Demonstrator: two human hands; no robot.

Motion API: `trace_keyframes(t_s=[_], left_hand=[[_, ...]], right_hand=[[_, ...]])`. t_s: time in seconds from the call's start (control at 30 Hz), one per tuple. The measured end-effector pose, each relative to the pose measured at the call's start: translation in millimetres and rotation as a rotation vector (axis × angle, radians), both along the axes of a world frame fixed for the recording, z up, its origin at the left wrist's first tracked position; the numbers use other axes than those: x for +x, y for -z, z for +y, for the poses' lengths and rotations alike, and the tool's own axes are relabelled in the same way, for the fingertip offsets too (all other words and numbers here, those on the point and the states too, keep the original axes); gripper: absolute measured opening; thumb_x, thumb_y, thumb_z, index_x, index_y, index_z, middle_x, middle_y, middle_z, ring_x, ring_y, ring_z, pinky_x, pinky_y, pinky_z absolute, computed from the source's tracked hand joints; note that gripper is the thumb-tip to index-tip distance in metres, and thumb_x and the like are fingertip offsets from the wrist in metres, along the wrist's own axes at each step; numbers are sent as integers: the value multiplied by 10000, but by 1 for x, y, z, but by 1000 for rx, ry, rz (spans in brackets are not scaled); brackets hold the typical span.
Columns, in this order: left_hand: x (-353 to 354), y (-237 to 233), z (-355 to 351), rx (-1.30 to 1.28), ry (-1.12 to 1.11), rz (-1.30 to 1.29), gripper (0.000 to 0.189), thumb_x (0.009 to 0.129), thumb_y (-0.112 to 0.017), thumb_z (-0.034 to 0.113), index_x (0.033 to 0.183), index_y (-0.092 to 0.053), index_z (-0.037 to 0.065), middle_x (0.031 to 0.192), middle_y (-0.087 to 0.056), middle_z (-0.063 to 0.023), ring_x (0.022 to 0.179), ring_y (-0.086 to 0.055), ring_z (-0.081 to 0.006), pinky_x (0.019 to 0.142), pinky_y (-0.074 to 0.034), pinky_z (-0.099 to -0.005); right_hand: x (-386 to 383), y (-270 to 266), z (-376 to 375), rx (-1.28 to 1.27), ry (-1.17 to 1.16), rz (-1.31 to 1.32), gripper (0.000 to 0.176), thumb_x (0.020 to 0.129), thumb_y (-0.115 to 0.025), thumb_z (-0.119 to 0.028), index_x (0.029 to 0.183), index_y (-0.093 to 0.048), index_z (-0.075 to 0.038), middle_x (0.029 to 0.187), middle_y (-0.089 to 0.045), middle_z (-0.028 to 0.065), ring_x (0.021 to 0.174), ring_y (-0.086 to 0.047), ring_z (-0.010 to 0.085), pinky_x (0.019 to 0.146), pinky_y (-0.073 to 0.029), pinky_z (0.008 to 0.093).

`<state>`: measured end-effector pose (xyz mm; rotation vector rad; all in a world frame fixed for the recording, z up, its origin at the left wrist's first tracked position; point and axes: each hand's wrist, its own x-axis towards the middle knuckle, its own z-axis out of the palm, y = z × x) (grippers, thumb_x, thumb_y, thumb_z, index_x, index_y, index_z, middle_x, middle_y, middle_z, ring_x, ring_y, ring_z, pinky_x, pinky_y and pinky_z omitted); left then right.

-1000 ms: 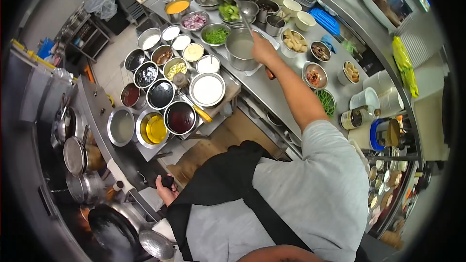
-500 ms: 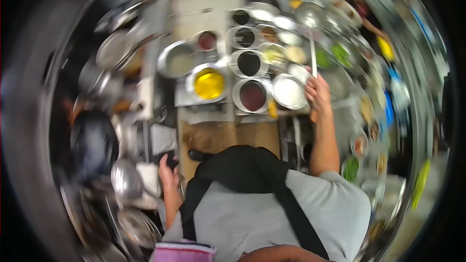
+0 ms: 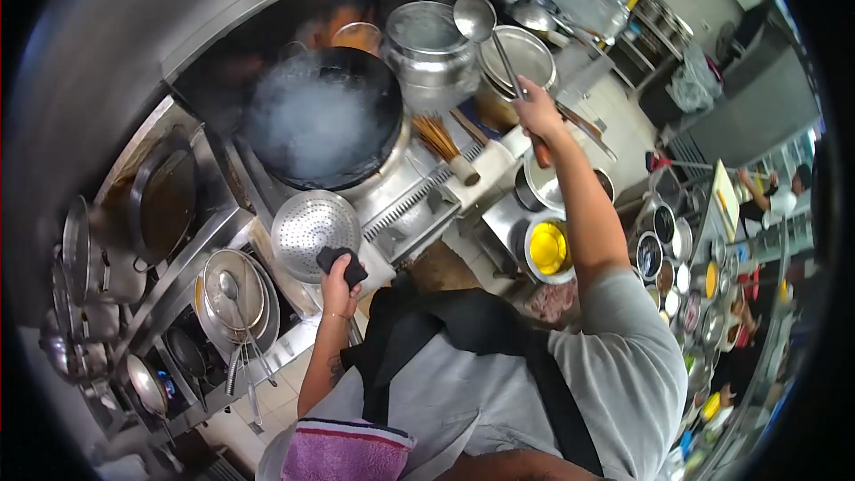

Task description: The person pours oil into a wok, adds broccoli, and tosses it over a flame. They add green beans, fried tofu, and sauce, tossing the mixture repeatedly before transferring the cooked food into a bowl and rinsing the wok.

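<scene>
My right hand [image 3: 537, 109] is wrapped round the long handle of a metal ladle [image 3: 475, 18], near its wooden grip. The ladle's bowl is raised beside a tall metal pot [image 3: 432, 58]. My left hand [image 3: 338, 285] grips a folded black cloth [image 3: 342, 267]. Just beyond that hand lies a round perforated strainer [image 3: 313, 230], its edge overlapped by the cloth; where its handle runs is hidden. A large black wok [image 3: 326, 120] sits on the stove past the strainer, with smoke or steam over it.
A bamboo brush [image 3: 443, 147] lies on the stove edge. Right of it stands a pot of yellow liquid [image 3: 547, 248]. Pans and a bowl with utensils [image 3: 236, 296] occupy the left burners, one with a blue flame. Food containers and other people are at far right.
My view has swung left from the food containers to the stove and wok. The ladle is still in my right hand, the black cloth in my left.
</scene>
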<state>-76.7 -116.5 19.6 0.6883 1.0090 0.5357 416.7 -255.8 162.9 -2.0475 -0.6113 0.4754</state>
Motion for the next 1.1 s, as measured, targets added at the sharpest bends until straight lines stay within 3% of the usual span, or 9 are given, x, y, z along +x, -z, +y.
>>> trace_keyframes(t_s=[0.07,0.2,0.3,0.33,0.4,0.53,0.77,0.93,1.1], left_hand=[[-14,2,20,-13,-90,12,253,950,-705,266,1081,-614,70,868,-693,-107,623,-633,-149,382,-358,-241],[-41,4,41,-33,-270,65,266,942,-709,273,1073,-615,62,841,-703,-117,570,-608,-150,378,-356,-246],[-52,4,42,-20,-355,76,262,940,-703,270,1073,-611,63,842,-700,-122,576,-614,-150,378,-363,-242],[-53,1,42,-9,-374,80,265,941,-703,273,1076,-609,65,847,-699,-119,593,-628,-152,379,-367,-242],[-53,8,40,-5,-380,74,278,942,-707,289,1084,-606,72,851,-698,-111,625,-656,-159,381,-370,-241],[-34,18,35,-47,-312,17,258,979,-663,326,1063,-615,87,846,-694,-101,635,-660,-160,383,-367,-251],[80,-5,56,-110,-237,-170,449,1013,-558,609,860,-553,187,700,-545,12,481,-463,-118,367,-255,-262],[161,4,103,-245,-188,-51,542,960,-549,735,1043,-584,201,840,-550,-5,495,-425,-129,375,-297,-214],[200,27,123,-318,-70,35,444,914,-680,642,1102,-603,247,926,-551,-24,513,-415,-132,393,-309,-203]], right_hand=[[34,33,75,-135,40,-230,644,923,-590,-36,1548,-440,-16,663,-586,91,443,-566,206,420,-483,365],[65,79,170,-276,49,-178,522,931,-546,-14,1448,-496,43,635,-589,123,443,-589,252,432,-492,393],[126,149,204,347,-82,744,42,993,-495,-8,972,-528,5,601,-470,59,448,-477,150,413,-431,268],[114,133,203,337,-93,753,42,993,-495,-8,972,-528,5,601,-470,59,448,-477,150,413,-431,268],[83,97,189,769,54,1493,171,1023,-470,-24,854,-448,-44,641,-445,32,469,-426,98,401,-380,211],[61,59,146,781,-134,1348,52,1045,-480,-25,1015,-439,-16,719,-486,43,506,-454,77,402,-379,197],[15,-16,82,546,-236,1324,262,1035,-510,-13,1288,-446,-44,786,-506,43,517,-440,73,389,-358,209],[0,-2,78,214,-394,1031,564,982,-562,4,1496,-349,-86,791,-520,51,532,-437,80,400,-315,235],[-40,14,134,189,-371,1056,581,963,-570,6,1489,-339,-84,625,-434,-18,492,-447,104,417,-331,282]])
